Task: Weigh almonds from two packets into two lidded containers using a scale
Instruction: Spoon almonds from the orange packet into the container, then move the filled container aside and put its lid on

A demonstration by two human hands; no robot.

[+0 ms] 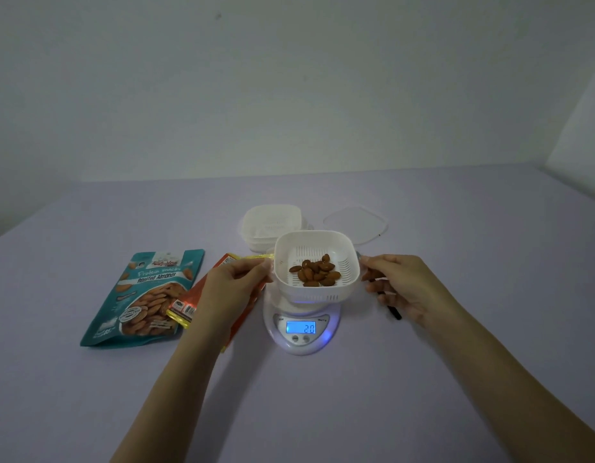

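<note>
Nearest on the counter [322, 412] stands the scale [301, 329], its lit display [301, 328] facing the person and showing what looks like 20, though a decimal point is hard to rule out; just above it sits the white slotted basket [317, 262], held level between both hands, and I cannot tell whether it rests on the platform or is lifted just clear of it. The left hand [236, 282] pinches the basket's left rim with thumb and curled fingers; the right hand [399, 289] grips the right rim the same way, so the basket lies squarely between them, neither hand nearer. A small heap of almonds [314, 274] lies on the basket floor. A thin dark object [394, 312] shows just under the right hand; what it is I cannot say. Left of the scale the orange packet [202, 295] lies partly under the left hand, overlapping the teal packet [145, 295] beside it. Straight behind the basket stand the stacked containers [272, 225], open at the top; a loose lid [356, 223] lies flat beside them, on the right hand's side. Judging from this, the weighed portion probably goes forward, away from the person, into the containers; tipping it would need care to keep almonds from spilling over the rim.
</note>
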